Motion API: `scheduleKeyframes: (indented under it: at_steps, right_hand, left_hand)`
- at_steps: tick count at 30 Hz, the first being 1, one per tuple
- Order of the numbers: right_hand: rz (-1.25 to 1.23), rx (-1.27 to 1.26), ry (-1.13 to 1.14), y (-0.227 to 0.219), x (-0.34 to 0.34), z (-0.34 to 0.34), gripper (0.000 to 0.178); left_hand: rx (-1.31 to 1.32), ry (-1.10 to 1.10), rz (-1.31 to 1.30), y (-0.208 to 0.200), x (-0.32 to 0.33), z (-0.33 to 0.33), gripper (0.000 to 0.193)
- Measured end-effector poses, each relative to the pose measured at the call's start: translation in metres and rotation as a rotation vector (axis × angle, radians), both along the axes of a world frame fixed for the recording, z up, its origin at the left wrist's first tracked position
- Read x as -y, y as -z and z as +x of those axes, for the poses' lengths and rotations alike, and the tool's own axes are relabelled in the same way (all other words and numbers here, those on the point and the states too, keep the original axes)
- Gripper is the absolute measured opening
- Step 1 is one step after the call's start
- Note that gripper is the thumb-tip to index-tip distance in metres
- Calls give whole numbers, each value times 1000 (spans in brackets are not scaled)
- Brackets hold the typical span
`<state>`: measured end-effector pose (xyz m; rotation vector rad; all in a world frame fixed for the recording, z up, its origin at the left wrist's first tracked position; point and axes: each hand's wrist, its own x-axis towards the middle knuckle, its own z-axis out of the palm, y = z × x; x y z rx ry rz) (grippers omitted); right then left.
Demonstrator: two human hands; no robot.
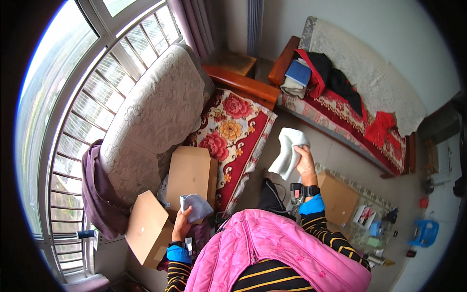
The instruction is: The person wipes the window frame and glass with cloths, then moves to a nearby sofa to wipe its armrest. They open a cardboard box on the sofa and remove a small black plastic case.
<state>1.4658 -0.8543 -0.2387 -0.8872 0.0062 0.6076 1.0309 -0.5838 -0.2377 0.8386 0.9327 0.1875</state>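
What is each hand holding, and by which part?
The left hand holds a grey-blue cloth by its left edge; the right hand holds a white cloth by its right edge.

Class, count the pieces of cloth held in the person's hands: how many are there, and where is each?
2: a white cloth in the right hand, and a grey-blue cloth in the left hand. Folds could hide another.

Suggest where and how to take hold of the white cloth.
Probably pinch the white cloth by its loose lower-left end, coming from the person's left: that end is free, while the right hand grips its right edge. It looks soft, so a light pinch should do.
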Motion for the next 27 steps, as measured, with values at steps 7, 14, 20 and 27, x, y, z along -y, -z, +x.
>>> scheduleKeyframes:
  at_steps: [7, 14, 20, 27]
  right_hand:
    - [-40, 17, -136, -19, -45, 143, 43]
    - [-97, -61, -18, 9, -63, 242, 38]
    - [-54, -80, -15, 46, -81, 272, 42]
    - [-200, 132, -17, 45, -102, 297, 48]
  left_hand:
    - [53, -132, -14, 1, 28, 119, 43]
    - [-57, -180, 70, 2, 36, 170, 46]
    - [-230, -145, 56, 4, 18, 160, 49]
    - [-153, -170, 117, 19, -31, 181, 46]
